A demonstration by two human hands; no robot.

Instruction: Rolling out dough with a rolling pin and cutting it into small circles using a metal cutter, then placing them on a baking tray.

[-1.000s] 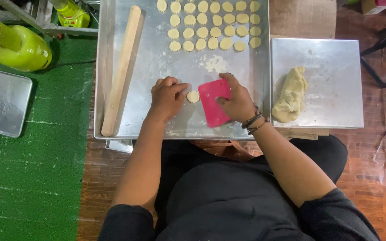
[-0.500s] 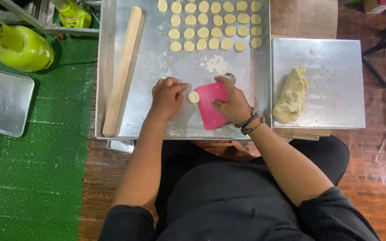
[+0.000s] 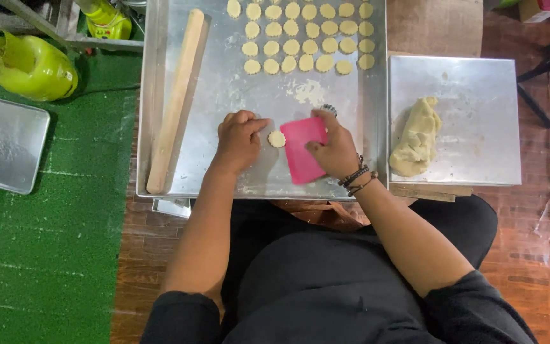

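While right hand point(image 3: 335, 150) fingers grip pink scraper point(image 3: 303, 150), left hand point(image 3: 240, 137) fingers curled beside dough round point(image 3: 277, 139).

A long wooden rolling stick point(image 3: 176, 102) lies along the big metal tray's point(image 3: 154, 95) nine o'clock side. Rows of small round dough pieces point(image 3: 307, 35) fill its twelve o'clock end. At three o'clock, a dough lump point(image 3: 415, 137) rests on a smaller steel tray point(image 3: 479, 127). At ten o'clock sits what looks like a green gas cylinder point(image 3: 30, 64), on green turf point(image 3: 46, 255), beside another tray point(image 3: 1, 150).
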